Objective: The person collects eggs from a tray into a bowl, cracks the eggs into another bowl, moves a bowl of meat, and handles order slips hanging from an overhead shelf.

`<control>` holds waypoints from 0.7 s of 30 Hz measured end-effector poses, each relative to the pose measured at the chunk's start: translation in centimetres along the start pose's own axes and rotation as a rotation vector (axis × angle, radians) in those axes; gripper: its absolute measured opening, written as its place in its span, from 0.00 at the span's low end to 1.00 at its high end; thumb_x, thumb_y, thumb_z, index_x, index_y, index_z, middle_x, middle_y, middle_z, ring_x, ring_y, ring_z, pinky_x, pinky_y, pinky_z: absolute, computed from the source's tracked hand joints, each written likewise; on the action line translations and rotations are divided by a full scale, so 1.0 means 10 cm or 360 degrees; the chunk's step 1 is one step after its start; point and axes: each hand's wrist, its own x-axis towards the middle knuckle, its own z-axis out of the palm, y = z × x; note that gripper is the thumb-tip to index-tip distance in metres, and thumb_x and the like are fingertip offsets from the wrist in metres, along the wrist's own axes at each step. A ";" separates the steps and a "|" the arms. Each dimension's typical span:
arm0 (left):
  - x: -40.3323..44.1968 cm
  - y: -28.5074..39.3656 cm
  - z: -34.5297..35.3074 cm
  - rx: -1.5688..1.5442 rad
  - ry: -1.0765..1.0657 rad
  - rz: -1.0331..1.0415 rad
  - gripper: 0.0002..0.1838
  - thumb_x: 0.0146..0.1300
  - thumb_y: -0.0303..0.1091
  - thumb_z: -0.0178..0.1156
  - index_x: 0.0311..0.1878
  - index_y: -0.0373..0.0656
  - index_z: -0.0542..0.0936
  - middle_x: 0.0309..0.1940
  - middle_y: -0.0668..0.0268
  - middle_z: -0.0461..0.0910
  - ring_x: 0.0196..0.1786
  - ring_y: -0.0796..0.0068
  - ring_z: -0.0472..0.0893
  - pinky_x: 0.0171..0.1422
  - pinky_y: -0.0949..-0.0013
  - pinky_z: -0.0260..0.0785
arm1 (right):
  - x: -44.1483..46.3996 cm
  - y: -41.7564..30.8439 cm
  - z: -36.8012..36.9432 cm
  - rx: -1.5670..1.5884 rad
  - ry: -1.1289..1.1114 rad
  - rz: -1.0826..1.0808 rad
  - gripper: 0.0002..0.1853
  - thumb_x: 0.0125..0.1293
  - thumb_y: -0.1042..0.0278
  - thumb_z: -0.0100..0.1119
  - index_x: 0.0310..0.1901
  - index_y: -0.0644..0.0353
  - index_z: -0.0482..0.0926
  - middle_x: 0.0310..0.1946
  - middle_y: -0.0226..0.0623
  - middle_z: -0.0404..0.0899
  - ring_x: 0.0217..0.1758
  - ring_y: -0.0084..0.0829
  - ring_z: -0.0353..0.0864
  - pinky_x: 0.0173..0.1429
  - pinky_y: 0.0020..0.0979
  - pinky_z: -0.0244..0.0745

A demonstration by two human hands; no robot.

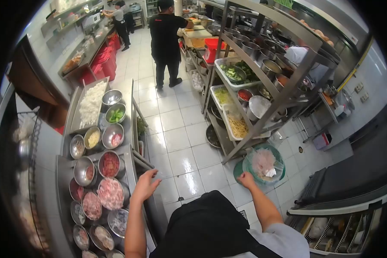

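My left hand (pixel 146 185) is raised in the air beside the steel counter, fingers apart and holding nothing. Nearest to it are steel bowls of raw meat, among them a bowl of pale pink meat (pixel 111 193) and a bowl of darker red meat (pixel 109 164). My right hand (pixel 246 179) hangs on the other side with its fingers curled together; whether anything is inside them is too small to tell. Just beyond it, a green tub (pixel 281 171) on the floor has a clear plastic liner with pale contents and a crumpled white piece.
A metal shelf rack (pixel 262 81) with vegetable trays and pots stands at centre right. A person in black (pixel 163 38) stands in the aisle ahead; others work at the far left. A tray of white food (pixel 90 103) lies on the left counter. An open drawer unit (pixel 335 232) is at lower right.
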 end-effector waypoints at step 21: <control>4.38 -0.34 -0.49 -0.0019 0.0701 -0.0038 0.07 0.59 0.29 0.64 0.36 0.35 0.79 0.24 0.57 0.77 0.26 0.66 0.76 0.35 0.65 0.69 | 3.96 -2.24 0.55 0.0118 -0.0179 -0.0343 0.12 0.55 0.60 0.65 0.32 0.60 0.79 0.29 0.44 0.82 0.35 0.45 0.82 0.42 0.40 0.77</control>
